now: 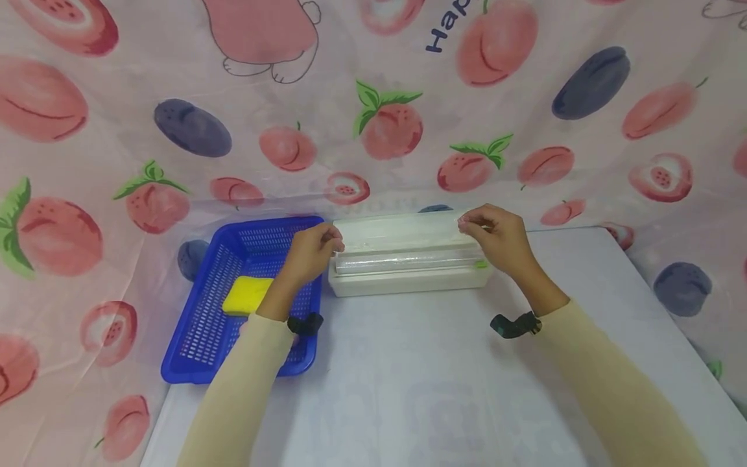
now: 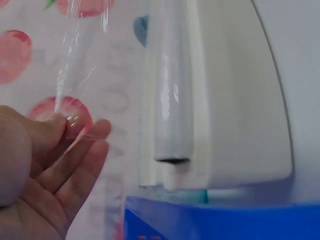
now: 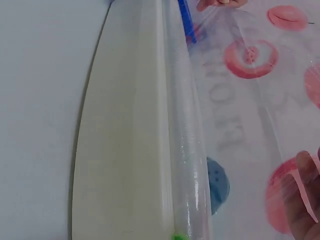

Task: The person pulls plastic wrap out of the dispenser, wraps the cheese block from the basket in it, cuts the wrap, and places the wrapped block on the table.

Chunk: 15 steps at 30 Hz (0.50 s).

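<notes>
A roll of cling film (image 1: 403,261) lies in a long white dispenser (image 1: 408,284) at the back of the table. From it a clear sheet of cling film (image 2: 72,65) stretches up between the two hands. My left hand (image 1: 312,253) pinches one corner of this sheet between thumb and fingers, above the dispenser's left end. The opposite corner is pinched by my right hand (image 1: 502,237), over the dispenser's right end. Only some fingers of the right hand (image 3: 302,195) show in the right wrist view. A small green slider (image 1: 481,264) sits at the dispenser's right end.
Close to the dispenser's left side stands a blue plastic basket (image 1: 192,370) with a yellow block (image 1: 245,295) inside, partly hidden by the left arm. Behind the table hangs a fruit-print curtain (image 1: 332,117). A white cloth (image 1: 403,376) covers the table.
</notes>
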Available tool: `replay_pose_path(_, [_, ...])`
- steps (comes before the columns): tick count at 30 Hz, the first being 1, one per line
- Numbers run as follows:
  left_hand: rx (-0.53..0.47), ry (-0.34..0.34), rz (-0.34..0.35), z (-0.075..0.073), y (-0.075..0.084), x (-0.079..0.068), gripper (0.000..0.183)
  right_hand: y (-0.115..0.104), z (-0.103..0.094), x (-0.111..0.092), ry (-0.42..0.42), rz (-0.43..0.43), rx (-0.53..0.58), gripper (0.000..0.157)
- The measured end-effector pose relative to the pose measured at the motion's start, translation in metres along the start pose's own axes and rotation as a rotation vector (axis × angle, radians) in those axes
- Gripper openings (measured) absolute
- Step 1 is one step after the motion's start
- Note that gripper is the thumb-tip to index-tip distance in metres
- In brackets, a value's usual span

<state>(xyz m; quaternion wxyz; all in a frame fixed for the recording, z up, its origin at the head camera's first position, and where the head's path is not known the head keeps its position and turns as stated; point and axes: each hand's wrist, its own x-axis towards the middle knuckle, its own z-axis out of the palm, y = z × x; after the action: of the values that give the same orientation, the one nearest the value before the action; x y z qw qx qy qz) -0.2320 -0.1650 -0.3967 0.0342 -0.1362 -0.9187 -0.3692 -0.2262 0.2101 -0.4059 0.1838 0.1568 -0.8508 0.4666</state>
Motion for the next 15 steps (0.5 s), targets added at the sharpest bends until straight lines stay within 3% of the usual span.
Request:
replay_pose_path(5, [-0.023, 0.093, 0.062, -0.003, 0.005, 0.000, 0.010, -0.001, -0.005, 0.005, 0.051, 0.072, 0.025, 0.012])
replay_pose_path(15, [-0.008, 0.186, 0.093, -0.003, 0.013, 0.008, 0.010, 0.000, -0.008, 0.015, 0.058, 0.152, 0.040, 0.023])
